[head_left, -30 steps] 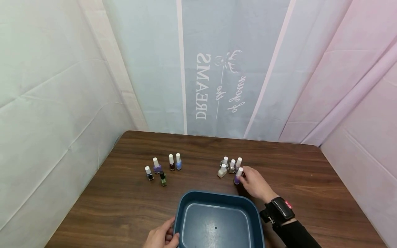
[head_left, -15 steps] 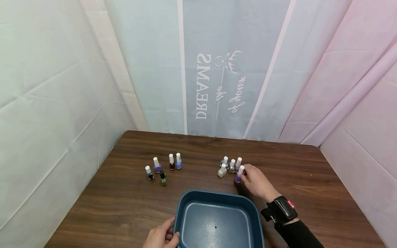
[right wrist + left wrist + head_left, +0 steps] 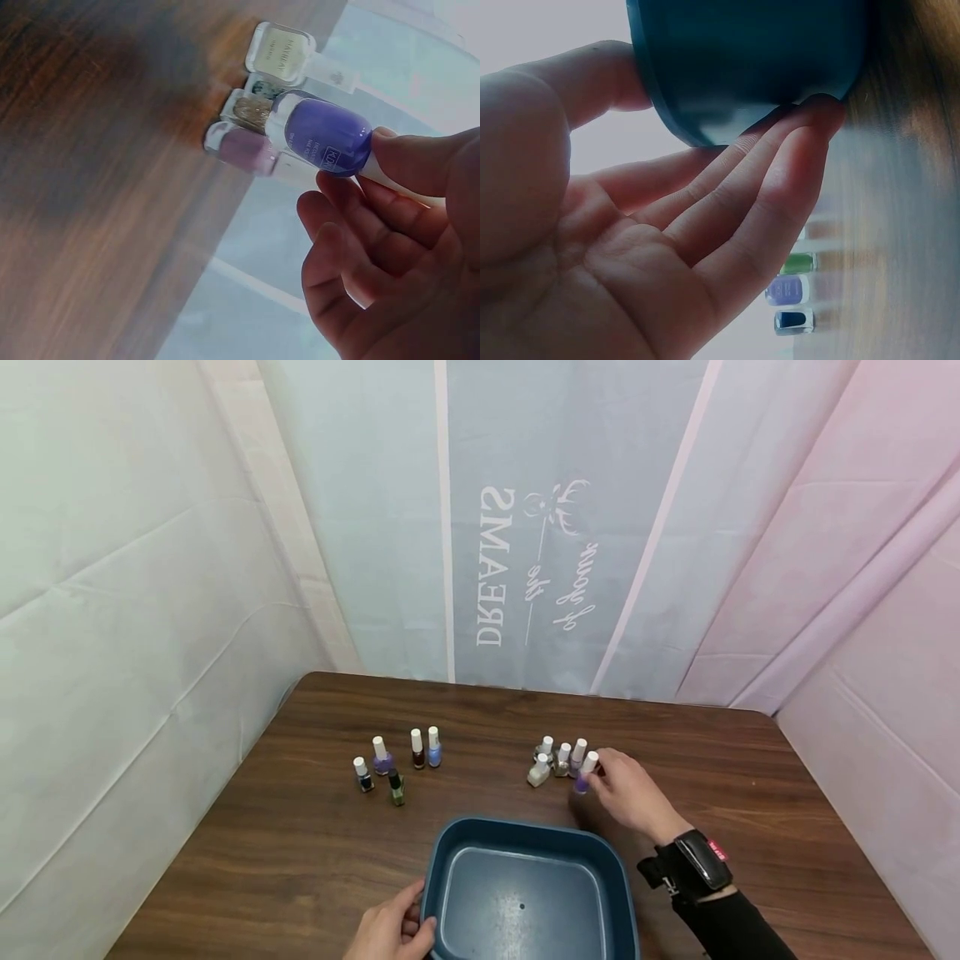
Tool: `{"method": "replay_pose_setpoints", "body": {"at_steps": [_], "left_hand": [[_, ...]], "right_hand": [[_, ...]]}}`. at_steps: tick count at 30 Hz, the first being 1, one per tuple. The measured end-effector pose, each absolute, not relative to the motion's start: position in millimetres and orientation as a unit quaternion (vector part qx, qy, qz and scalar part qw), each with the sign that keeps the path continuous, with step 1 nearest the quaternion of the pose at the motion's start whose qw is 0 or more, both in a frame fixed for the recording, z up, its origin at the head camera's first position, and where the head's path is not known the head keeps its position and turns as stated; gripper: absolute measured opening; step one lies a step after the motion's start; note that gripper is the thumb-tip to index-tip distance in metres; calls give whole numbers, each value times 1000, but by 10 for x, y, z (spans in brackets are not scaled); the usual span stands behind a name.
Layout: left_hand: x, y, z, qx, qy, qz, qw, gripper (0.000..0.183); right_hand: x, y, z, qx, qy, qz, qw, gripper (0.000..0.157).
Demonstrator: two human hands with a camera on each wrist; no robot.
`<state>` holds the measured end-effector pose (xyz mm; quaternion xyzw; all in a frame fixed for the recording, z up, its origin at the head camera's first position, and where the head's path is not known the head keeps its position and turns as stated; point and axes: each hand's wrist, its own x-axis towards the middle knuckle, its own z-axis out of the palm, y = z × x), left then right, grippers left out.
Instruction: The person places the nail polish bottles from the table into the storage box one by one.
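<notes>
In the head view, my right hand pinches a purple nail polish bottle with a white cap. The right wrist view shows thumb and fingers at the cap end of this purple bottle, which looks raised off the table. Close beside it stand several white-capped nail polish bottles, among them a cream one, a glittery one and a pale mauve one. My left hand holds the left rim of a dark blue tray, thumb at the rim and fingers along the outer wall.
On the left of the brown wooden table stand several more nail polish bottles: a dark one, a purple one, a green one with a black cap, a dark brown one and a blue one. Behind hangs a curtain.
My right hand has moved slightly up and to the right in the head view with the purple nail polish bottle, away from the cluster. My left hand and the tray stay in place.
</notes>
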<state>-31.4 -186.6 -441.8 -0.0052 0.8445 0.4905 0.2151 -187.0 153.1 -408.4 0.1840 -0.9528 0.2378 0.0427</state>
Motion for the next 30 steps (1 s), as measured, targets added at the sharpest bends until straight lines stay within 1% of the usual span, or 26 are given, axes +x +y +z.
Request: {"method": "replay_pose_setpoints", "body": {"at_steps": [13, 23, 26, 30], "left_hand": [[-313, -1879, -4437, 6, 844, 496, 203, 53], [-320, -1862, -4432, -9, 841, 495, 218, 51], [-324, -1855, -4429, -12, 840, 495, 220, 51], [-328, -1843, -4420, -5, 845, 493, 207, 50]], "right_hand": [[-1818, 1465, -3899, 194, -947, 255, 37, 7], [-1739, 1365, -3796, 207, -938, 274, 36, 6], [-1720, 1330, -3763, 216, -937, 272, 42, 6], [-1695, 1282, -3726, 230, -934, 266, 55, 6]]}}
